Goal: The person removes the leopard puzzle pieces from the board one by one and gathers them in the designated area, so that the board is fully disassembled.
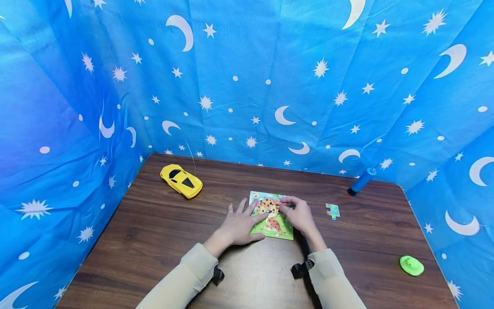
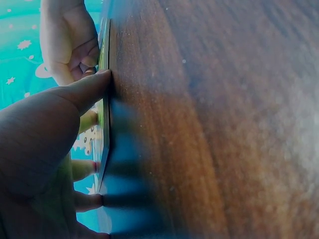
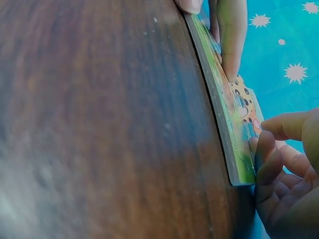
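Note:
A jigsaw puzzle board point(image 1: 279, 231) with a spotted leopard cub on green lies flat on the table. My left hand point(image 1: 240, 226) spreads its fingers over the board's left side and touches it; in the left wrist view its thumb reaches the near edge. At the upper right of the board, my right hand point(image 1: 300, 214) pinches a spotted puzzle piece point(image 3: 242, 99) between thumb and index finger. This piece stands tilted up from the board in the right wrist view. Its lower edge is partly hidden. Right of that hand lies a loose puzzle piece point(image 1: 332, 211).
On the wooden table point(image 1: 146, 240), a yellow toy car point(image 1: 181, 180) stands at the back left. A blue cylinder with a black end point(image 1: 361, 181) lies at the back right. Near the right edge is a green object point(image 1: 411, 265). A blue star-patterned cloth point(image 1: 247, 51) hangs behind.

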A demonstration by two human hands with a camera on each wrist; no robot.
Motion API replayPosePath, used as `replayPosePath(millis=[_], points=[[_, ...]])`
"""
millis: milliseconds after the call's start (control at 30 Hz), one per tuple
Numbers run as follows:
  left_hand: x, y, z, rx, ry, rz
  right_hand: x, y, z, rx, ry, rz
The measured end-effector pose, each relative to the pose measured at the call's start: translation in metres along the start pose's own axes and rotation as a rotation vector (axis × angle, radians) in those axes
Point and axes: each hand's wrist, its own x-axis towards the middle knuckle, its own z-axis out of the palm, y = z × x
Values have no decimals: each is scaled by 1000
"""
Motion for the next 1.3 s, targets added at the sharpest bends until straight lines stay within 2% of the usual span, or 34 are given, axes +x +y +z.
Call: replayPosePath(millis=[267,667,867,1100,1300], points=[[2,-1,2,21,4,11,1,1,2,-43,27,-21],[0,2,-4,45,-18,11,3,0,3,-78,43,-26],[1,1,-1,41,-23,11,7,0,5,-118,61,-30],[1,2,-2,58,-17,6,9,0,8,-99,84,24],[1,2,-2,56,-15,8,9,-1,9,-62,104,33]])
